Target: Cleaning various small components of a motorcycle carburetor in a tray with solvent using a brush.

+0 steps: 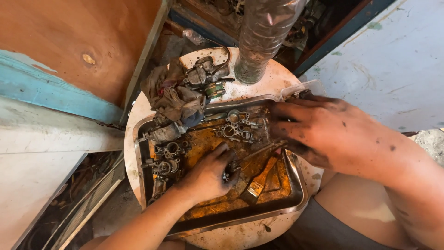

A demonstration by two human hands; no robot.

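Left hand (208, 178) is pinched shut on a small metal part (226, 176), low over the middle of the tray (296, 199). Right hand (323, 134) hangs at the tray's far right corner, fingers spread, gripping nothing I can see. Both are slick with grease. Risks: the part slips into the orange sludge among the carburetor pieces (236, 127) and gets lost; the right wrist knocks the brush (261, 180); the tall plastic bottle (263, 41) at the far edge tips if bumped.
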